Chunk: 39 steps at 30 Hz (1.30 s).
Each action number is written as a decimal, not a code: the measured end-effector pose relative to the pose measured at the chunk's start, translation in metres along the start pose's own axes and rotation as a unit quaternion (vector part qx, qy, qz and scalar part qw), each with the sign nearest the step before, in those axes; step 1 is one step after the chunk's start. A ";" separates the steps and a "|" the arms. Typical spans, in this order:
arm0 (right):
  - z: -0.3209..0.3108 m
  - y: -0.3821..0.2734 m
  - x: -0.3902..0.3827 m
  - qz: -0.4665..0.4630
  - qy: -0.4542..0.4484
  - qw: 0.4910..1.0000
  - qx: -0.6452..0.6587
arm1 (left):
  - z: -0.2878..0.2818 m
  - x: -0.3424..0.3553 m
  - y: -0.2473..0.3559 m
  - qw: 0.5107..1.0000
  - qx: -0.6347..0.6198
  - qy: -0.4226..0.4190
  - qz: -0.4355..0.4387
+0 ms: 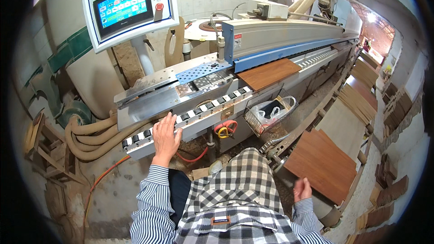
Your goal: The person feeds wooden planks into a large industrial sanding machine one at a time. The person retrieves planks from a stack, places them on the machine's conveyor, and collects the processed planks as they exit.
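In the head view, the left hand [165, 138] lies flat and released on the grey machine's black-and-white roller track [190, 115], centre frame. The right hand [302, 190], loosely curled and empty, hovers beside the brown wooden panel [322, 165], lower right. Fingers could catch in the rollers. Its fingertips are hard to make out.

— What am I wearing on this feed?
— I see a long-sleeved shirt with narrow dark and white stripes, buttoned cuffs at both wrists. Over my front hangs a black-and-white checked apron [242, 185] with a small patch near the hem.
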State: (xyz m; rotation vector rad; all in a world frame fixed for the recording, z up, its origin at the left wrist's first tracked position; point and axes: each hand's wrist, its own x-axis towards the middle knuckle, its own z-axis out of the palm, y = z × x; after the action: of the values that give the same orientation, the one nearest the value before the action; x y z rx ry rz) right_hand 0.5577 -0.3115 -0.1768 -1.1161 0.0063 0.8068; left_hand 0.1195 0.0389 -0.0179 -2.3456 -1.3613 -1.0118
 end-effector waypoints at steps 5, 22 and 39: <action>-0.002 0.008 -0.029 0.074 0.044 0.991 0.105 | -0.003 0.000 0.000 1.000 -0.014 -0.007 0.001; 0.127 -0.029 -0.038 -0.010 -0.201 0.977 0.068 | -0.080 -0.050 0.087 0.963 -0.246 -0.099 0.047; 0.352 0.048 -0.075 0.188 -0.548 0.813 -0.045 | -0.092 -0.074 -0.046 0.990 -0.031 0.046 -0.131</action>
State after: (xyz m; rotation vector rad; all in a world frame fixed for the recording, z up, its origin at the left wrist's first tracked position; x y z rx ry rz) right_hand 0.3427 -0.0643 -0.0208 -0.5918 -0.8110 1.7400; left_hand 0.0166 -0.0336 -0.0063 -2.1705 -1.6536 -1.2347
